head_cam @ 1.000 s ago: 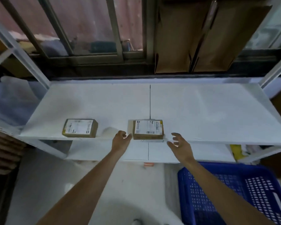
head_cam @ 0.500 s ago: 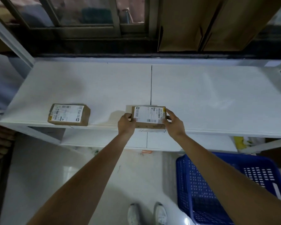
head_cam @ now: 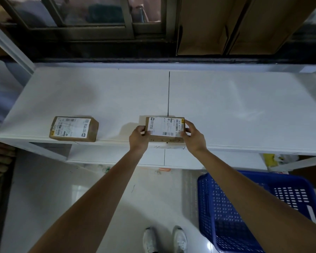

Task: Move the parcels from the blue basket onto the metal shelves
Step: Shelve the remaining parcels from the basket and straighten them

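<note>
A small brown parcel [head_cam: 165, 128] with a white label lies at the front edge of the white metal shelf [head_cam: 226, 110], near the middle seam. My left hand [head_cam: 138, 138] grips its left end and my right hand [head_cam: 193, 136] grips its right end. A second brown labelled parcel [head_cam: 73, 129] rests on the same shelf to the left, apart from both hands. The blue basket [head_cam: 244, 212] stands on the floor at the lower right, partly hidden by my right arm; I see no parcel in its visible part.
A lower white shelf [head_cam: 117, 155] shows beneath the top one. Flattened cardboard [head_cam: 235, 24] leans against the window behind the shelf. A yellow item [head_cam: 270, 158] lies under the shelf at right. My white shoes [head_cam: 164, 240] stand on the pale tiled floor.
Both hands were apart beside the middle parcel a second ago; they have closed onto its two ends. The view has tilted down and drawn closer to the shelf.
</note>
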Action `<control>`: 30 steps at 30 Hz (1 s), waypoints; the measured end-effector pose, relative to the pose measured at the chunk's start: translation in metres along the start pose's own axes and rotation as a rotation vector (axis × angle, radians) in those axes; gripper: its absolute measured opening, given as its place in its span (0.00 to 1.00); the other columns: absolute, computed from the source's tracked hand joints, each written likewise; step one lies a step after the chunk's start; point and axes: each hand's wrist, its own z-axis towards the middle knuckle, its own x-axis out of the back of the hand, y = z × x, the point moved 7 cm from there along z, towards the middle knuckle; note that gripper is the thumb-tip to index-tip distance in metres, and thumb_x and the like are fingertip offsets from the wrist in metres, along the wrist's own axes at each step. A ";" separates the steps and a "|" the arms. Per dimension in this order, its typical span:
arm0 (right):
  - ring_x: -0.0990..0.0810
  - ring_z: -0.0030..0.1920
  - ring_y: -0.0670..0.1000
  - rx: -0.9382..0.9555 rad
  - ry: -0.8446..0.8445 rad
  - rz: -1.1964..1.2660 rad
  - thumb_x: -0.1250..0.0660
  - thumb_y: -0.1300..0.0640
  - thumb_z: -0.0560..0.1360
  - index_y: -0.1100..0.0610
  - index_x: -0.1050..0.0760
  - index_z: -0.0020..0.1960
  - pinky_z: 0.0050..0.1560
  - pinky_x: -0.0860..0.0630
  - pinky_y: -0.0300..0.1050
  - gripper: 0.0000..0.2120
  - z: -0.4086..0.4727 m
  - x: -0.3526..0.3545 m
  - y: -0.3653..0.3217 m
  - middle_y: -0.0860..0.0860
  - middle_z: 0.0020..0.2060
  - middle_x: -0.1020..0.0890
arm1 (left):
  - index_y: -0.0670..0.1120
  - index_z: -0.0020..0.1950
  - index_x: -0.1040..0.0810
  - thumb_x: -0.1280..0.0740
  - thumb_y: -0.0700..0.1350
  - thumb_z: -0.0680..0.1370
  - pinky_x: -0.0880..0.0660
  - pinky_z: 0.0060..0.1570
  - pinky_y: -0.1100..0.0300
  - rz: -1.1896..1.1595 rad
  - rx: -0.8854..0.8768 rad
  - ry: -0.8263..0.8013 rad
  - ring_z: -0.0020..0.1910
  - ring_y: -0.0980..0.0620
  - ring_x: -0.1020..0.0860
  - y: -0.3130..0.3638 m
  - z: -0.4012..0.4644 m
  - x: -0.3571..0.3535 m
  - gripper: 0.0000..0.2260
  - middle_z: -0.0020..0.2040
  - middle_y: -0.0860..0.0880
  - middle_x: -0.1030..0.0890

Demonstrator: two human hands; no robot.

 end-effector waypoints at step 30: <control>0.21 0.57 0.53 0.217 0.005 0.011 0.34 0.56 0.76 0.53 0.28 0.66 0.57 0.25 0.46 0.19 -0.042 -0.090 -0.183 0.53 0.61 0.23 | 0.42 0.57 0.22 0.34 0.40 0.76 0.28 0.51 0.60 0.018 -0.066 0.303 0.55 0.43 0.21 -0.016 0.046 0.241 0.10 0.56 0.43 0.19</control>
